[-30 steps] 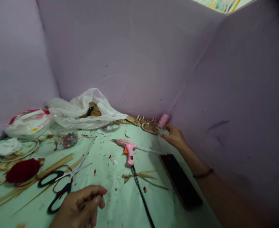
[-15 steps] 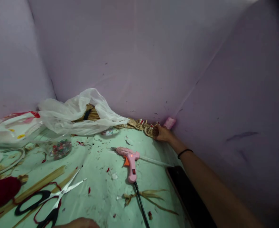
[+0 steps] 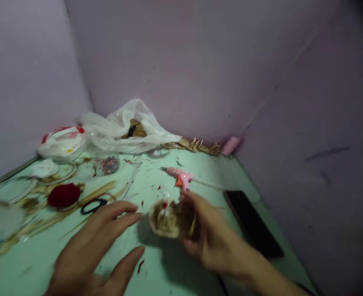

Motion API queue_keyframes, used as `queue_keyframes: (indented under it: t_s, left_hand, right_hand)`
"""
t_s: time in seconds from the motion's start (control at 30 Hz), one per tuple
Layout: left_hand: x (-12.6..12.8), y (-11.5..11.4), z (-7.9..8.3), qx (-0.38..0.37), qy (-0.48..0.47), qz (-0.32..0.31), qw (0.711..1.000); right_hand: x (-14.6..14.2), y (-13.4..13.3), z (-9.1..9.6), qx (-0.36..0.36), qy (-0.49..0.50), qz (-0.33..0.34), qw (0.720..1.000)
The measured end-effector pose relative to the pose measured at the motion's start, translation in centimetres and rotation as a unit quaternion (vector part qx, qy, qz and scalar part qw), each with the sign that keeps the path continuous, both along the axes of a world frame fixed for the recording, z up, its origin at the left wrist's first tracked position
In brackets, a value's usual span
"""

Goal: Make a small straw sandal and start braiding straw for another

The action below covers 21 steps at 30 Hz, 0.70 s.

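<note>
My right hand [image 3: 214, 234] grips a small woven straw piece [image 3: 164, 222], rounded at its left end and topped with a red and white ornament. It is held above the table; motion blurs it, and the fingers cover its right part. Close by on the left, my left hand [image 3: 98, 238] is open, thumb and fingers apart, with nothing in it. Just beyond the right hand lies a pink glue gun [image 3: 178, 176] with a glowing orange light, its handle partly hidden. Along the wall lie more woven straw pieces [image 3: 196, 146].
On the left are a dark red yarn ball [image 3: 64, 195], black-handled scissors [image 3: 91, 206], straw strips and a bead container [image 3: 110, 164]. A white plastic bag [image 3: 126, 131] rests against the wall. A dark phone [image 3: 252, 224] lies right, a pink roll [image 3: 231, 146] in the corner.
My right hand has come back from the wall with a woven straw piece in it. My left hand has risen into view beside it. The view has shifted.
</note>
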<state>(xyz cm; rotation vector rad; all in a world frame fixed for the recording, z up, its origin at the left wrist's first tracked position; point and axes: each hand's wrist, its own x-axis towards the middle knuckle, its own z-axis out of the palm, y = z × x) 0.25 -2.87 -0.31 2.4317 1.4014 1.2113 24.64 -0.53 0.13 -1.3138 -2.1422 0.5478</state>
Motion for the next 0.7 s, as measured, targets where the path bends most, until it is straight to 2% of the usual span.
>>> queue_keyframes:
  t_s: [0.07, 0.13, 0.2, 0.27, 0.4, 0.5, 0.7]
  left_hand:
    - [0.3, -0.7, 1.9, -0.016, 0.078, -0.057, 0.995]
    - [1.1, -1.0, 2.9, -0.1, 0.158, -0.095, 0.978]
    - [1.9, -0.8, 3.2, -0.193, 0.229, -0.132, 0.945]
    - [2.8, -0.3, 3.1, -0.253, 0.286, -0.165, 0.91]
    - [4.4, 0.7, 2.4, -0.287, 0.366, -0.168, 0.869]
    - [4.9, 0.8, 1.9, -0.296, 0.379, -0.154, 0.863]
    - [4.5, 0.6, 1.1, -0.29, 0.339, -0.151, 0.882]
  right_hand:
    - [-2.9, -4.0, -1.4, -0.032, 0.028, 0.023, 0.999]
    - [-4.2, -6.2, -2.7, -0.05, 0.043, 0.028, 0.997]
    - [-4.3, -6.7, -3.9, -0.06, 0.044, 0.03, 0.997]
    - [-3.7, -6.6, -4.5, -0.066, 0.036, 0.035, 0.997]
    - [-2.9, -6.2, -4.3, -0.046, 0.03, 0.04, 0.998]
    - [-3.1, -6.0, -4.0, -0.035, 0.029, 0.033, 0.998]
    - [-3.8, -5.4, -4.2, -0.027, 0.024, 0.031, 0.999]
